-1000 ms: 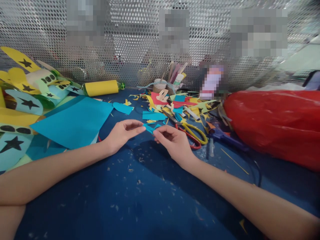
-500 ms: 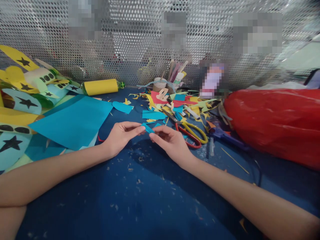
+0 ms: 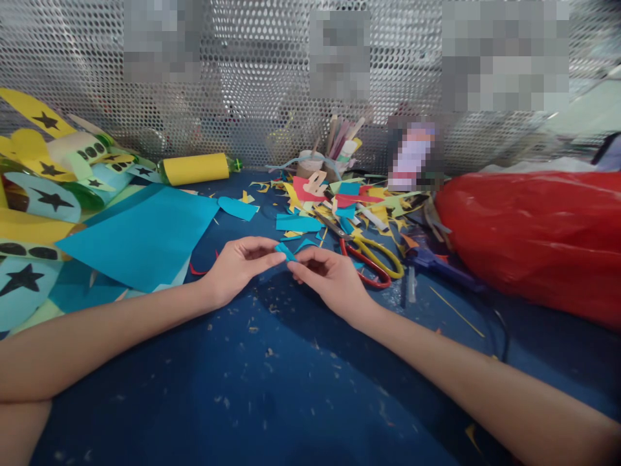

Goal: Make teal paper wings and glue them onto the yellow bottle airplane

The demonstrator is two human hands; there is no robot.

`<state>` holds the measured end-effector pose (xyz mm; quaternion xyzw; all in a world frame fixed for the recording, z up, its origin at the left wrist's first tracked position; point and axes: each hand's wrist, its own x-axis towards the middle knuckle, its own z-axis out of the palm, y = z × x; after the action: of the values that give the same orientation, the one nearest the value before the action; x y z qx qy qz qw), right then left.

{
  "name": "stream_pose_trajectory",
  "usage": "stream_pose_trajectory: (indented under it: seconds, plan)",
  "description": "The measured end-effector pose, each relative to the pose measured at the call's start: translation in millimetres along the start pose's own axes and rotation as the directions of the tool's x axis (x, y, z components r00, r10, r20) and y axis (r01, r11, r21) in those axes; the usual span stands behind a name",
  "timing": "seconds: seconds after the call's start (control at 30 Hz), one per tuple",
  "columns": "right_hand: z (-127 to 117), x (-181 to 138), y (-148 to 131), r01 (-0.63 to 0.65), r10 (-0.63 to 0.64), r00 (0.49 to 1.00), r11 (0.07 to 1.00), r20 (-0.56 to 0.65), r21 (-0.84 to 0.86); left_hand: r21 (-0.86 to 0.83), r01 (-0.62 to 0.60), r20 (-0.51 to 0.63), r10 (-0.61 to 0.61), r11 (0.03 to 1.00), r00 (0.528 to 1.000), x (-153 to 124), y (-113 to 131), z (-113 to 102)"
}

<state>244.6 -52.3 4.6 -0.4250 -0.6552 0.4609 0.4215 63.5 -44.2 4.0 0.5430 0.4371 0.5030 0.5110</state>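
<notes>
A small strip of blue paper (image 3: 284, 252) is pinched between my two hands, just above the dark blue table (image 3: 233, 401). My left hand (image 3: 240, 265) grips its left end between thumb and fingers. At its right end, the thumb and index finger of my right hand (image 3: 330, 275) press together on the paper. Scissors with red and yellow handles (image 3: 371, 259) lie right behind my right hand. Past the fingertips are a flat blue paper piece (image 3: 297, 223) and a rounded blue cutout (image 3: 237, 208).
Blue paper sheets (image 3: 150, 233) and star-marked paper models (image 3: 53, 194) fill the left. A yellow-wrapped bottle (image 3: 195, 169) lies behind. Colourful scraps (image 3: 359, 200), a purple glue gun (image 3: 441, 266) and a red plastic bag (image 3: 528, 233) occupy the right. A perforated metal screen (image 3: 252, 84) stands behind.
My fingertips have drawn slightly closer together along the blue paper strip, so less of it shows. The things on the table stay where they were.
</notes>
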Motion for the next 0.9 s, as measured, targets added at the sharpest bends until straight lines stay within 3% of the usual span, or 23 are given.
stream_pose_trajectory:
  seconds: [0.4, 0.9]
  plan:
    - [0.4, 0.5, 1.4, -0.039, 0.038, 0.998, 0.999, 0.044, 0.028, 0.039, 0.091, -0.071, -0.088, 0.995, 0.994, -4.1, 9.3, 3.1]
    - [-0.1, 0.8, -1.8, -0.063, 0.063, 0.996, 0.998, 0.07, -0.001, 0.039, 0.063, -0.093, -0.059, 0.997, 0.994, -3.7, 5.1, 1.2]
